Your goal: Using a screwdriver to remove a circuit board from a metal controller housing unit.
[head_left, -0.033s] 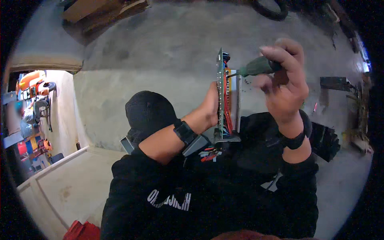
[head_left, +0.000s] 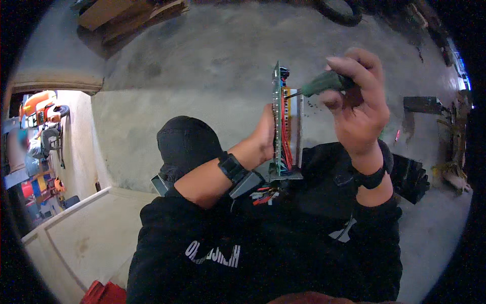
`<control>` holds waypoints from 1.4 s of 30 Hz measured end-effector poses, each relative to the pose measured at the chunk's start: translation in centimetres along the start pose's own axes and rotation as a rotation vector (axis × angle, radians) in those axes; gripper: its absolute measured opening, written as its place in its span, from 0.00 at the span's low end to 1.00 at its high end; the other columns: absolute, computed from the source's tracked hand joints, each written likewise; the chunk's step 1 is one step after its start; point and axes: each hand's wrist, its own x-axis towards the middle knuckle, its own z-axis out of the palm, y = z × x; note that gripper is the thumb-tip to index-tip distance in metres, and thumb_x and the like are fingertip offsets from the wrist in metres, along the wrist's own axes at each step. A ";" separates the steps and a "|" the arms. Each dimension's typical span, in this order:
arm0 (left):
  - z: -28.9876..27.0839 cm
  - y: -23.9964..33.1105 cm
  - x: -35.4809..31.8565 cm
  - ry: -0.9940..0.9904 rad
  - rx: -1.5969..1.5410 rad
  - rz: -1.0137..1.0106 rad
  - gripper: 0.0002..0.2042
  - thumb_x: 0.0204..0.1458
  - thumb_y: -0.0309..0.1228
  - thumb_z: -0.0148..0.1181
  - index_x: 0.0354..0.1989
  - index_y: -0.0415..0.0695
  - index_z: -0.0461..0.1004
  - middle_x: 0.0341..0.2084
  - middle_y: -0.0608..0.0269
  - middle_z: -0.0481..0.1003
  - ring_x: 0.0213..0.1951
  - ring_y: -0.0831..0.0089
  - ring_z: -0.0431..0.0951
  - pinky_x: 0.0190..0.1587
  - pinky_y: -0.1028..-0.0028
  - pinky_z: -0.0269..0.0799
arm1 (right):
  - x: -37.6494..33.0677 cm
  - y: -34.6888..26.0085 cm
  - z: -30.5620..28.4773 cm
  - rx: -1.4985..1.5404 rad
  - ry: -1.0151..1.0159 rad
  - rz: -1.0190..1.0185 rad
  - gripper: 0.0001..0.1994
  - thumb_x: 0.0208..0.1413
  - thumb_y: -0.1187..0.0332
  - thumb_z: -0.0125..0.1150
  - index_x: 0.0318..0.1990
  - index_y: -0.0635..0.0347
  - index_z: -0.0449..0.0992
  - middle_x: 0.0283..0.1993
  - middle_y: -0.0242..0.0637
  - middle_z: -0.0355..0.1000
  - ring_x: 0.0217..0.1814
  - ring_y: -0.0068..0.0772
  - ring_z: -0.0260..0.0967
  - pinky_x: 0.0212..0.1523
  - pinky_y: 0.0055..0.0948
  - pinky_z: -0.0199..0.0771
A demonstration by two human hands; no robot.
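Observation:
My left hand (head_left: pixel 263 134) grips an upright electronic unit (head_left: pixel 284 126) seen edge-on: a green circuit board with a metal frame and red and orange wires between them. My right hand (head_left: pixel 359 111) is shut on a green-handled screwdriver (head_left: pixel 324 83), whose tip touches the upper part of the unit from the right. Both wrists wear black bands, and black sleeves are pushed up my forearms. The unit's lower end rests near my lap, where loose red wires (head_left: pixel 263 195) lie.
A grey concrete floor (head_left: pixel 202 61) lies below. A rounded black shape (head_left: pixel 185 142) sits left of my left arm. Wooden planks (head_left: pixel 126 12) and a tyre (head_left: pixel 339 12) lie far off. A black ribbed object (head_left: pixel 410 177) is at right, a pale panel (head_left: pixel 76 238) at lower left.

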 end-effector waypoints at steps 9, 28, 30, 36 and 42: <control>-0.2 -0.6 0.6 0.239 0.020 0.061 0.23 0.55 0.52 0.32 0.32 0.49 0.71 0.23 0.62 0.72 0.27 0.69 0.73 0.28 0.64 0.70 | 1.0 0.0 -0.6 -0.044 0.034 -0.030 0.16 0.52 0.72 0.61 0.49 0.61 0.74 0.49 0.42 0.68 0.52 0.37 0.68 0.52 0.29 0.67; 1.0 -0.3 -0.3 0.203 -0.003 0.086 0.23 0.57 0.55 0.37 0.35 0.49 0.72 0.20 0.68 0.72 0.22 0.74 0.76 0.25 0.70 0.76 | 1.4 0.3 -0.6 0.175 -0.088 -0.016 0.18 0.51 0.71 0.64 0.50 0.64 0.70 0.54 0.40 0.61 0.55 0.35 0.65 0.52 0.30 0.67; 0.5 -0.7 -0.1 0.113 -0.004 0.102 0.25 0.57 0.56 0.36 0.41 0.48 0.72 0.24 0.66 0.74 0.26 0.73 0.77 0.29 0.69 0.78 | 1.2 0.4 -0.7 0.093 -0.078 -0.095 0.19 0.51 0.70 0.64 0.50 0.64 0.70 0.54 0.41 0.63 0.54 0.36 0.66 0.53 0.30 0.67; -0.3 0.0 -0.1 0.133 0.063 0.066 0.25 0.55 0.54 0.31 0.37 0.49 0.71 0.26 0.61 0.73 0.27 0.67 0.75 0.29 0.65 0.73 | 1.1 0.1 -0.9 0.348 0.034 0.076 0.18 0.57 0.68 0.58 0.53 0.64 0.67 0.54 0.45 0.63 0.54 0.38 0.67 0.53 0.33 0.70; 1.5 0.1 -0.8 0.305 0.080 0.045 0.25 0.54 0.53 0.29 0.36 0.49 0.71 0.24 0.60 0.71 0.27 0.65 0.71 0.30 0.63 0.69 | 2.7 -1.0 -1.4 0.777 0.563 0.307 0.14 0.64 0.69 0.46 0.54 0.62 0.65 0.41 0.38 0.71 0.42 0.28 0.70 0.41 0.26 0.72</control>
